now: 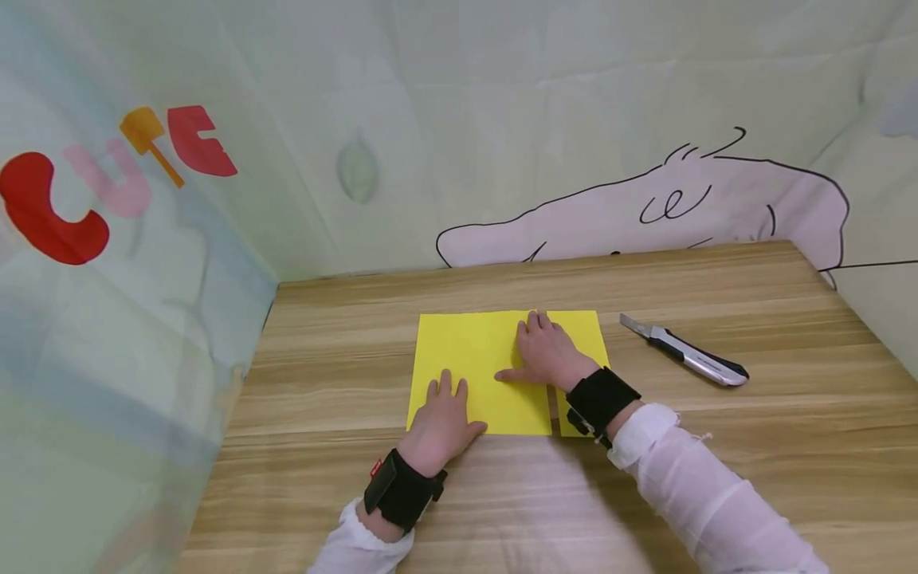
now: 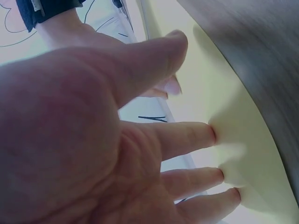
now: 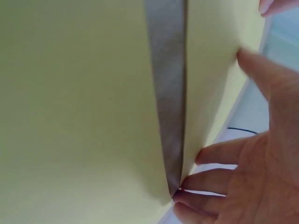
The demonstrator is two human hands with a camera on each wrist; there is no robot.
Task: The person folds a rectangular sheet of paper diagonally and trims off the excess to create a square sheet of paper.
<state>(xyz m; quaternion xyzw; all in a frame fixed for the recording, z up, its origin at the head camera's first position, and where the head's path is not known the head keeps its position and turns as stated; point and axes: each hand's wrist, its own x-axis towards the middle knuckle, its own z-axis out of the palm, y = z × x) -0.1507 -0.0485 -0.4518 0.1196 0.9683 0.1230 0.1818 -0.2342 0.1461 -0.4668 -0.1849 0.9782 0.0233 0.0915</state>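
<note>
Two pieces of yellow paper lie side by side on the wooden table, a narrow gap between them. My left hand point(image 1: 439, 426) rests on the lower left of the larger piece point(image 1: 459, 343), fingers spread; in the left wrist view its fingertips point(image 2: 208, 134) touch the paper. Near the cut edge, my right hand point(image 1: 547, 353) presses on the same piece with straight fingers, thumb pointing left. The narrower strip point(image 1: 584, 331) lies to the right, partly hidden beneath the right wrist. In the right wrist view, the gap point(image 3: 169, 88) tapers toward the fingertips.
A utility knife point(image 1: 684, 352) with its blade out lies to the right of the strip. Bare wooden tabletop point(image 1: 330, 359) surrounds the paper. A printed cloth backdrop point(image 1: 301, 119) rises behind the table and along its left side.
</note>
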